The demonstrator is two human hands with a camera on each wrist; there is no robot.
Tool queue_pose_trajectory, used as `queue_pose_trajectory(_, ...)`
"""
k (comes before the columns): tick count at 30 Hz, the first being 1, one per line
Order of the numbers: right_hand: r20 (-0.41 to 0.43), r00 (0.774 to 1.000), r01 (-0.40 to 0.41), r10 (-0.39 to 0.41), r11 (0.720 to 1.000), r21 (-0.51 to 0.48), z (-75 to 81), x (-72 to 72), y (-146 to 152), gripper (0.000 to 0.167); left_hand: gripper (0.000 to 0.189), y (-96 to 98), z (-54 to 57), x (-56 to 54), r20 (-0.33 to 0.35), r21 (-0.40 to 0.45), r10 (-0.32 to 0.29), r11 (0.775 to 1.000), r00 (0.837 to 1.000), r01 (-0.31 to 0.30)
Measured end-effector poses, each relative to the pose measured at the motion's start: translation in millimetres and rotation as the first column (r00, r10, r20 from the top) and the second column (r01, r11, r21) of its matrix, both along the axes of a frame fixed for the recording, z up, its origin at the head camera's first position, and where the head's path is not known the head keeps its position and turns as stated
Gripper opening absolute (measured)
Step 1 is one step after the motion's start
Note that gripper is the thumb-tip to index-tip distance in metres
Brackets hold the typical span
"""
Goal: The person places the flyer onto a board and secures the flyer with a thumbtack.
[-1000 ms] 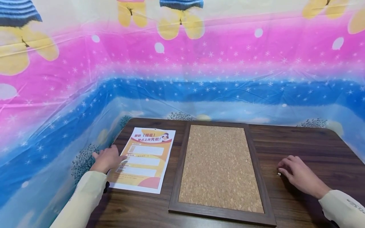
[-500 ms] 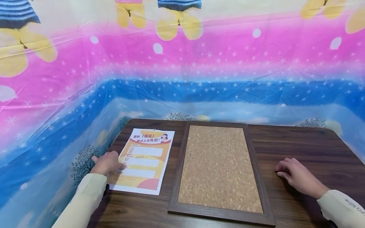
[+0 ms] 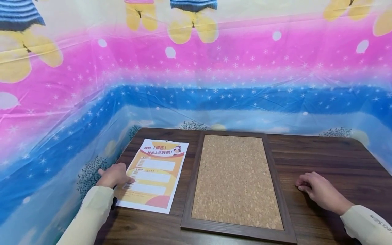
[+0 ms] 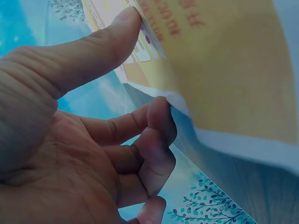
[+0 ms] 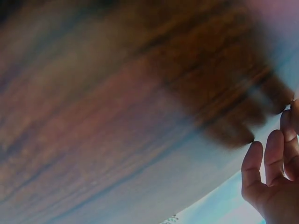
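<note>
The printed flyer (image 3: 153,176), a thin, light, floppy sheet, lies flat on the dark wooden table (image 3: 318,153) just left of the stiff framed cork board (image 3: 235,180). The left hand (image 3: 114,175) pinches its left edge, thumb on top, likely the best hold. The right hand (image 3: 320,192) rests loosely curled on the table, holding nothing visible.

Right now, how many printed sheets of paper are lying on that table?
1. A single orange flyer lies on the table, left of the cork board; the left hand pinches its left edge. A second sheet stacked exactly beneath it would not show.
</note>
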State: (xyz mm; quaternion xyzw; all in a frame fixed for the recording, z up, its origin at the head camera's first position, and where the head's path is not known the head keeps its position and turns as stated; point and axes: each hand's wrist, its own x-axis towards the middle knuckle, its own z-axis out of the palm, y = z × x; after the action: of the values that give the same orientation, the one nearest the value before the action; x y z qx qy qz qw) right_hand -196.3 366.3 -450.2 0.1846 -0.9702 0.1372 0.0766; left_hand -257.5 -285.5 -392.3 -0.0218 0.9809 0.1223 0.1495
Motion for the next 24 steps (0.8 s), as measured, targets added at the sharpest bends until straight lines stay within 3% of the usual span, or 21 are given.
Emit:
queue_pose_trajectory(9,0.025,1.000,0.011,-0.011,1.000,0.003,3.2,-1.3,-1.1,0.024,0.027,-1.6,-2.6,1.2,0.002,0.008,0.016,1.000,1.000,-0.016)
queue_pose_trajectory(15,0.013,1.000,0.011,-0.011,1.000,0.006,5.3,-2.7,-1.9,0.025,0.018,-0.4,-6.5,-1.6,0.007,0.000,0.066,0.998,0.998,-0.066)
queue_pose_trajectory(24,-0.020,1.000,0.015,-0.015,1.000,0.002,5.5,-4.1,-1.1,0.025,0.025,5.6,-6.4,-5.2,-0.090,0.040,0.092,0.995,0.992,-0.089)
